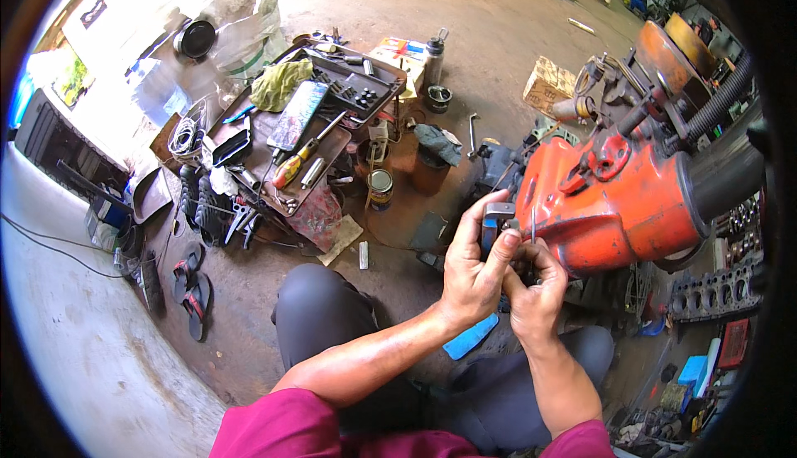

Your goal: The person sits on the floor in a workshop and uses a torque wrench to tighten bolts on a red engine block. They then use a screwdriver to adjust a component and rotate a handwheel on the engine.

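Head view: one large red metal housing, with a black cylinder at its right end, is set on the right, just beyond the hands; reach to the far right is blocked by it. One tool table is placed to the far left, its surface crowded; on it are laid one yellow-green cloth and one screwdriver with a yellow and red handle. One metal engine part with a row of round openings is stored at the right edge. Two knees in dark cloth are seen near, one below each forearm. One brown box is stood on the far floor. Two sandals are left at the near left, beside a pale wall. One bottle, one open tin and one wrench are also listed.

Two hands are raised together at the housing's left side, forearms converging from the near edge. One grey metal piece is gripped between thumb and fingers of the left hand, held upward before the housing. The right hand is brought just beside it, fingers curled; whether anything is gripped there cannot be told.
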Tool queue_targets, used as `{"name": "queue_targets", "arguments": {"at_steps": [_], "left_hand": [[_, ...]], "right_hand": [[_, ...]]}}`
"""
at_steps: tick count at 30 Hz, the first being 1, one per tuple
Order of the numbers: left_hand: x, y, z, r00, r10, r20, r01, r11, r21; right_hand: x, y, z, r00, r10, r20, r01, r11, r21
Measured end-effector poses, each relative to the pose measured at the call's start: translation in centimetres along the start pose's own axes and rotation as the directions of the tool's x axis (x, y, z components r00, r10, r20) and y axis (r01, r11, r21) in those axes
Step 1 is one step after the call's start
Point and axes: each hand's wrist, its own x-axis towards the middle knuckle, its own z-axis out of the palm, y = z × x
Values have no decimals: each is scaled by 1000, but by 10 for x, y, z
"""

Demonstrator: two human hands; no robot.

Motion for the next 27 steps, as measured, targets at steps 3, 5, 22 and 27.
{"name": "queue_targets", "arguments": {"at_steps": [3, 5, 22, 27], "left_hand": [[-2, 3, 0, 1000, -8, 4, 8, 1000, -3], [-3, 4, 0, 1000, -17, 7, 17, 1000, 4], [-5, -3, 0, 998, 67, 19, -69, 986, 150], [-6, -1, 1, 1000, 0, 13, -1, 997, 79]], "right_hand": [[-1, -1, 1, 1000, -8, 13, 8, 1000, 30], [-2, 0, 1, 1000, 18, 17, -19, 998, 61], [-5, 4, -10, 987, 143, 68, -155, 966, 205], [-3, 0, -13, 968, 225, 106, -244, 944, 222]]}}
